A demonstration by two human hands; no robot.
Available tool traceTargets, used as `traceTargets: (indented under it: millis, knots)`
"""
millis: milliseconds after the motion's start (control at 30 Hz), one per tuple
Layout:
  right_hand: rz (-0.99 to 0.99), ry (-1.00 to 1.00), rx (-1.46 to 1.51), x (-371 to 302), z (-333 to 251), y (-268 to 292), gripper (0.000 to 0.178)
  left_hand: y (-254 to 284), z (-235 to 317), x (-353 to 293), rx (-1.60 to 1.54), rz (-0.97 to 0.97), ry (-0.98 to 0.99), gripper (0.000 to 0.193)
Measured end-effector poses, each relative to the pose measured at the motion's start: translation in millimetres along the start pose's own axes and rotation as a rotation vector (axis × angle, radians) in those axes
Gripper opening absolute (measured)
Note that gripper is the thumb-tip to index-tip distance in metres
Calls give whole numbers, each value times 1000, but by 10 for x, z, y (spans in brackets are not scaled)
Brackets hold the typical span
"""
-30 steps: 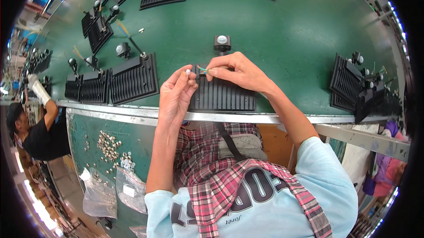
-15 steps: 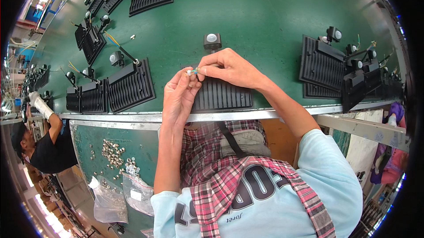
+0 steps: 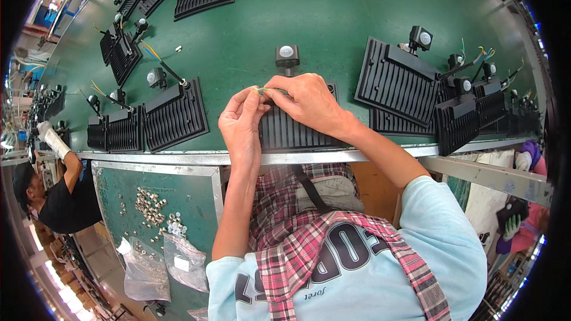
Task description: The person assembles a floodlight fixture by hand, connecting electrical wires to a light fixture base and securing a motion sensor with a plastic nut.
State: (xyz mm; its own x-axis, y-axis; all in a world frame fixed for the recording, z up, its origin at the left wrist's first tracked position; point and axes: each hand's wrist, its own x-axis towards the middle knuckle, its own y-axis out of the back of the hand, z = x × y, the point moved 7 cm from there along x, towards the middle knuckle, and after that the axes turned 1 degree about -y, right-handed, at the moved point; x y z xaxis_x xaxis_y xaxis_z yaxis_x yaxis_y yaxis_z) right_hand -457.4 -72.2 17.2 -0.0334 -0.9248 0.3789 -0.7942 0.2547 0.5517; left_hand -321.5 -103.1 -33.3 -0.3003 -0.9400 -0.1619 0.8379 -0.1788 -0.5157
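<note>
A black finned floodlight housing point(image 3: 297, 127) lies before me at the table's near edge, with a black motion sensor point(image 3: 287, 56) with a white dome on its far side. Above the housing, my left hand point(image 3: 242, 121) is closed in a pinch at the tips of thin coloured wires point(image 3: 261, 91). Facing it, my right hand point(image 3: 312, 104) pinches the same wires a little to the right and covers most of their length. Something small and pale shows at the left fingertips, too covered to make out fully.
More floodlights stand at the left point(image 3: 175, 116) and overlap at the right point(image 3: 399, 83). Below the green table's metal edge point(image 3: 345, 156), a lower green board point(image 3: 113, 184) bears small metal fittings point(image 3: 150, 206) and plastic bags point(image 3: 146, 273). Co-workers are at far left point(image 3: 71, 193) and far right point(image 3: 523, 220).
Floodlights at the right have shifted left, nearer my right arm. Both my hands have moved slightly, and the white piece shows less. The co-worker's gloved hand at right now holds a dark panel.
</note>
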Motion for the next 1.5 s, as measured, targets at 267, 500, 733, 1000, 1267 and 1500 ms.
traceTargets:
  millis: [267,500,733,1000,1267,1500]
  knots:
    - [-82,-131,342,33,-6,101,14,-83,30,50,-28,-1,-46,23]
    - [-108,-143,493,73,-42,30,20,-273,61,-24,98,-54,-148,20]
    - [-8,-183,277,31,-7,157,20,263,602,-417,666,-25,-268,18]
    - [-51,-81,243,94,-94,63,18,2008,1601,-1607,1712,319,-238,13]
    - [-14,-59,221,53,-30,149,17,2294,1495,-1635,1657,282,-223,13]
    - [-153,-118,279,72,-62,53,20,2024,1514,-1360,1498,301,-314,12]
